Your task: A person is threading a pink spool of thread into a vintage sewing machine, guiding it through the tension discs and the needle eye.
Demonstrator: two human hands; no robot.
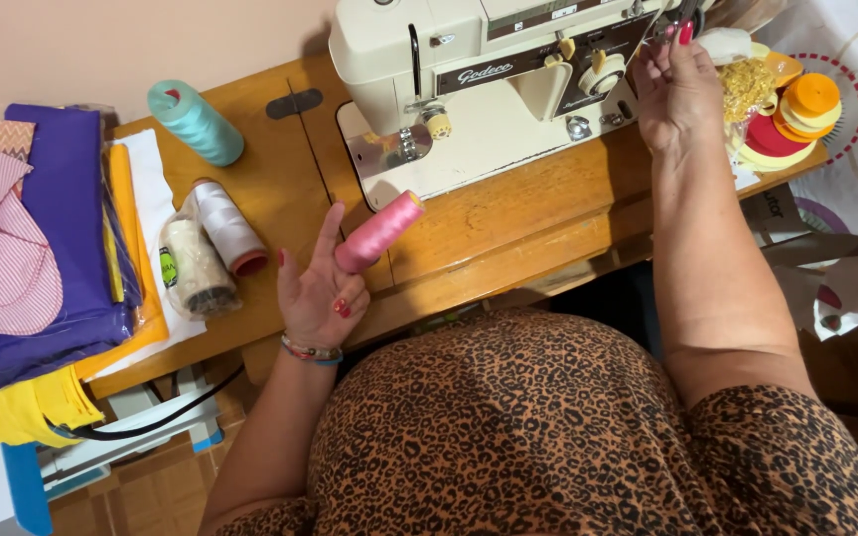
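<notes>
Her left hand (325,293) hovered over the wooden table (508,223) with forefinger raised and the pink thread spool (379,231) pinched between its fingers, while her right hand (675,94), fingers bunched, touched the right end of the cream sewing machine (479,89).

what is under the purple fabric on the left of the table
Under the purple fabric lie an orange folded cloth and a white sheet, with yellow cloth sticking out at the near edge. How far they run beneath, and anything else there, is covered.
</notes>
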